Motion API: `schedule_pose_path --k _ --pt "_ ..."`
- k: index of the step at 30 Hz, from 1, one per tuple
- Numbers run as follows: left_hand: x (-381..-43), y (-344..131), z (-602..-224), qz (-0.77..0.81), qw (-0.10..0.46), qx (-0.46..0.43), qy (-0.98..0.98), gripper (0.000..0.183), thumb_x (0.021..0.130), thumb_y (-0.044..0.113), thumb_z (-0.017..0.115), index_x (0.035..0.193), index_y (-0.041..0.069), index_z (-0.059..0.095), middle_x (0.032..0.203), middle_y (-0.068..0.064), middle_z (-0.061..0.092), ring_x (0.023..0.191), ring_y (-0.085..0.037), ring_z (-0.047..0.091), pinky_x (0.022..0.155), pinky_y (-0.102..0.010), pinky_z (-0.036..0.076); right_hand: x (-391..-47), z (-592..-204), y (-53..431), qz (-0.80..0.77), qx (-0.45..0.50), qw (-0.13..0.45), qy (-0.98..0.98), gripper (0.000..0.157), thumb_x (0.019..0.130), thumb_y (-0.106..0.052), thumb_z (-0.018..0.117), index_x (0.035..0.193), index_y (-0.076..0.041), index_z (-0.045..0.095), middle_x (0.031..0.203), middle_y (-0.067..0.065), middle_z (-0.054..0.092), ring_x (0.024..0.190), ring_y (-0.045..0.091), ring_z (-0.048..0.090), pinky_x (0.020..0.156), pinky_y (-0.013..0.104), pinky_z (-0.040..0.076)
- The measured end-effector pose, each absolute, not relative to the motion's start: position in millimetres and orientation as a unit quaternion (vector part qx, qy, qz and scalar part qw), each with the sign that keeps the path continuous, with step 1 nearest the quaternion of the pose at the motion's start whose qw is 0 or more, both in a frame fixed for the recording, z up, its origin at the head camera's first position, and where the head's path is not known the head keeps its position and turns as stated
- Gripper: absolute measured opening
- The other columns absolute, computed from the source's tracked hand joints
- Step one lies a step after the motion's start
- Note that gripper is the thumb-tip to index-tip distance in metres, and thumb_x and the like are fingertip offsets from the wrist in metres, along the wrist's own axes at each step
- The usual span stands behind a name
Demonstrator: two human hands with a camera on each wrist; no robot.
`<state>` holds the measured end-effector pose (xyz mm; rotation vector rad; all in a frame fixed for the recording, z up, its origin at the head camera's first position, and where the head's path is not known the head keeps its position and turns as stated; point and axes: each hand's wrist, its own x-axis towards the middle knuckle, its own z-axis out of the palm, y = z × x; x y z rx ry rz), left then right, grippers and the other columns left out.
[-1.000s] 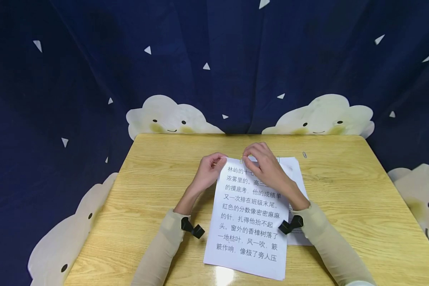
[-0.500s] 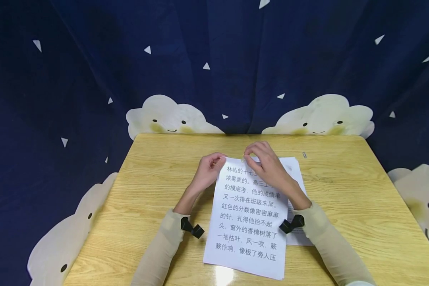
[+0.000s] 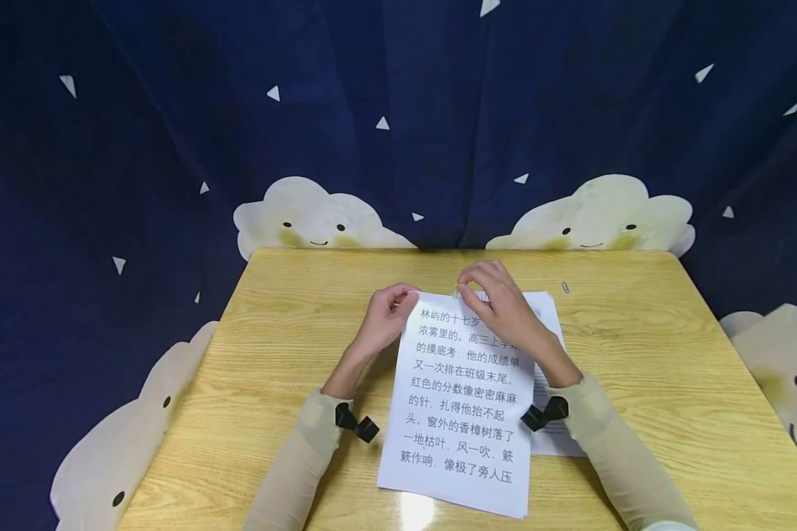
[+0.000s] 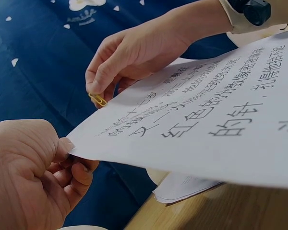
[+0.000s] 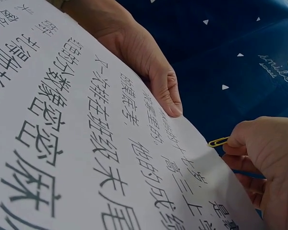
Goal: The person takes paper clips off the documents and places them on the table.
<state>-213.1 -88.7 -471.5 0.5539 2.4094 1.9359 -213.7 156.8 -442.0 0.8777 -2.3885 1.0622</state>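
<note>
Fingers of your left hand (image 3: 387, 318), mid-frame in the head view, pinch the upper-left corner of the printed paper (image 3: 461, 420), which spans lower centre. To the right, your right hand (image 3: 502, 306) pinches a yellow paper clip (image 5: 218, 142) at the paper's top edge. Right of centre, a second sheet (image 3: 550, 442) shows partly covered; a loose clip (image 3: 565, 287) lies beyond.

Lower page (image 3: 550, 445) mostly hidden behind the top sheet (image 3: 461, 404), its fine print (image 3: 558, 429) illegibly small.
</note>
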Motion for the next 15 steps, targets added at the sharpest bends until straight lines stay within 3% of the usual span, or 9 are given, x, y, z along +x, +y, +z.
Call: schedule_pose_path --k 6,15 --pt "-212.1 -88.9 -471.5 0.62 0.001 0.175 0.765 0.023 0.109 0.012 0.056 0.11 -0.004 0.073 0.089 -0.017 0.072 0.064 -0.015 0.064 0.057 -0.025 0.051 -215.3 -443.1 159.2 0.374 0.314 0.192 -0.851 0.009 0.104 -0.014 0.064 0.101 -0.007 0.069 0.112 0.006 0.068 0.109 0.026 0.052 0.096 0.044 0.039" --pt "-212.8 -87.4 -471.6 0.623 0.001 0.172 0.763 0.024 0.109 0.009 0.056 0.112 -0.008 0.072 0.091 -0.027 0.071 0.065 -0.017 0.062 0.056 -0.023 0.049 -216.3 -441.7 162.1 0.374 0.313 0.194 -0.851 0.008 0.104 -0.016 0.065 0.1 -0.01 0.068 0.111 0.006 0.067 0.109 0.026 0.052 0.096 0.043 0.04"
